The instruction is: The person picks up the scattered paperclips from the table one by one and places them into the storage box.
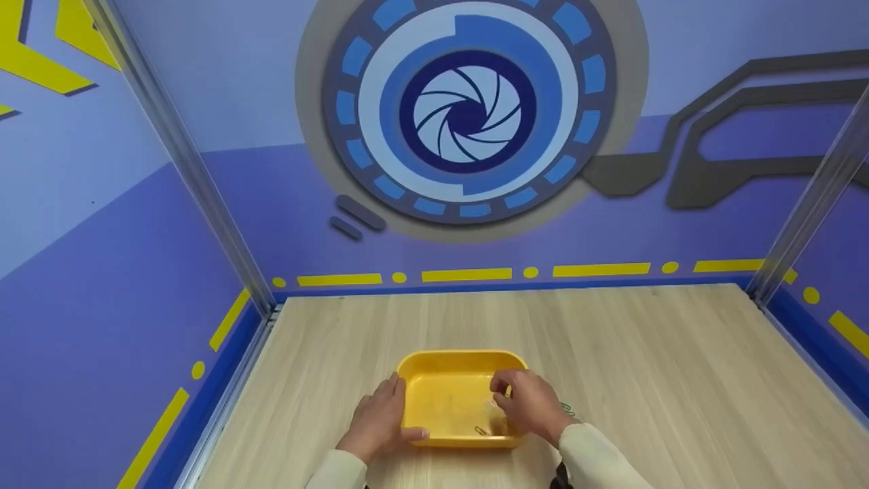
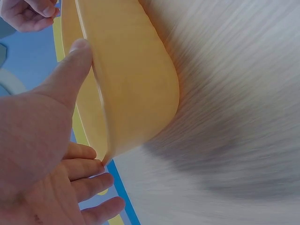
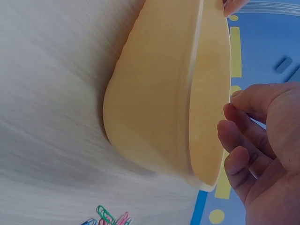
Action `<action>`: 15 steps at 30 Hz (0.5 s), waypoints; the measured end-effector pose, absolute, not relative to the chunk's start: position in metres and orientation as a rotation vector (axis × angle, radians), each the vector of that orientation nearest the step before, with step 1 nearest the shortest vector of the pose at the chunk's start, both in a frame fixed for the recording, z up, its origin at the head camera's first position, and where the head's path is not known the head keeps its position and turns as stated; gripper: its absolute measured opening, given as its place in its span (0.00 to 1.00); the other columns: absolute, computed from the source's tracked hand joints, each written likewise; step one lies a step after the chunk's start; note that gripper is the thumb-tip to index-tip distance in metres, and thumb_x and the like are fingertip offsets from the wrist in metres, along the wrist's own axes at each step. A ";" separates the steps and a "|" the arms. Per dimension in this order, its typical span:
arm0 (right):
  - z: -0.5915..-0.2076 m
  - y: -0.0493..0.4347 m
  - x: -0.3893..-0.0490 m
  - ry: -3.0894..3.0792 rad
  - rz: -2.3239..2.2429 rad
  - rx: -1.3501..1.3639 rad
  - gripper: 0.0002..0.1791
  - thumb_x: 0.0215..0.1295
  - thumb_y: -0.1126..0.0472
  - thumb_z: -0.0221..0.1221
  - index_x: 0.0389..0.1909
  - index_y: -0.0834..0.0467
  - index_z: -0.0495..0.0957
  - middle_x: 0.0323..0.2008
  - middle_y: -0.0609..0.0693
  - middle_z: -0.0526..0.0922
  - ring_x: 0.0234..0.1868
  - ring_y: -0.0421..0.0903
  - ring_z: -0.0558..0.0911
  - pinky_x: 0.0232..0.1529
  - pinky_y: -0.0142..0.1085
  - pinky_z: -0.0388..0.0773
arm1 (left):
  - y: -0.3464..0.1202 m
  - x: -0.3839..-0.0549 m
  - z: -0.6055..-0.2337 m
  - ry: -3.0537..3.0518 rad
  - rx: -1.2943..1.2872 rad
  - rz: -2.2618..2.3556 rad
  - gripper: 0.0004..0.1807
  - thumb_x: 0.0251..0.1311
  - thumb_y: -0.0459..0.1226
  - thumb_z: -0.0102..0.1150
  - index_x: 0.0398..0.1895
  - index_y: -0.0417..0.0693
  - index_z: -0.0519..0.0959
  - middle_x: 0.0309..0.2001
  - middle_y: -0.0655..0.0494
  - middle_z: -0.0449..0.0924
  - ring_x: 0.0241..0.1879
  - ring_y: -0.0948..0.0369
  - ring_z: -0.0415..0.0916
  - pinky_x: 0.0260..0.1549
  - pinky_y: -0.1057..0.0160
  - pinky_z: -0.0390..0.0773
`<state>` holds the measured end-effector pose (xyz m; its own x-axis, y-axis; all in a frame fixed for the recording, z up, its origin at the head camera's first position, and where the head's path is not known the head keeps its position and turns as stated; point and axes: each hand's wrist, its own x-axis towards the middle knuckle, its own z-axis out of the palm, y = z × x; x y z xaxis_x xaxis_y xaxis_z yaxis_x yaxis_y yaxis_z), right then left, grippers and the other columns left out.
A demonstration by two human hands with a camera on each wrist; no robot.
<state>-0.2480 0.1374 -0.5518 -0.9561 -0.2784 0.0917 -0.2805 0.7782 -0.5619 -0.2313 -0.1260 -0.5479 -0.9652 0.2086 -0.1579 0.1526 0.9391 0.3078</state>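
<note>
A yellow plastic tray (image 1: pixel 441 358) with rounded corners rests on the wooden table. My left hand (image 1: pixel 380 421) lies along its left side with fingers extended, the thumb on the near rim. Over the tray's right part, my right hand (image 1: pixel 533 404) is above the rim. Its fingers (image 3: pixel 234 133) are loosely bent, with the thumb tip close to the index finger, and nothing shows between them. Inside, near the front wall, lies a paper clip (image 1: pixel 481 430). Several coloured paper clips (image 3: pixel 107 216) lie on the table right of the tray, partly hidden by the right hand in the head view.
Wood-grain table (image 1: pixel 665 380) surrounds the tray. A purple-blue printed wall (image 1: pixel 258 210) rises behind it, with side walls left and right. Metal posts (image 1: pixel 204 183) stand at the back corners.
</note>
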 end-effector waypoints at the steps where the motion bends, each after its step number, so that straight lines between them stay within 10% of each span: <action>1: -0.552 0.138 -0.248 -2.948 0.932 0.466 0.04 0.55 0.62 0.61 0.26 0.50 0.77 0.22 0.38 0.75 0.22 0.35 0.70 0.23 0.26 0.68 | -0.126 -0.232 -0.548 2.902 0.262 0.440 0.54 0.40 0.59 0.66 0.66 0.41 0.54 0.68 0.44 0.54 0.66 0.51 0.55 0.59 0.47 0.60; 15: -0.549 0.151 -0.246 -2.977 0.891 0.346 0.04 0.55 0.61 0.62 0.27 0.49 0.76 0.25 0.40 0.74 0.26 0.38 0.70 0.27 0.29 0.68 | -0.124 -0.232 -0.547 2.907 0.239 0.432 0.55 0.38 0.60 0.66 0.67 0.42 0.54 0.68 0.44 0.55 0.65 0.51 0.57 0.59 0.47 0.61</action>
<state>-0.2462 0.1505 -0.5492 -0.9754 -0.2062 0.0774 -0.2148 0.8132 -0.5408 -0.2319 -0.1245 -0.5475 -0.9685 0.1863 -0.1651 0.1302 0.9445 0.3017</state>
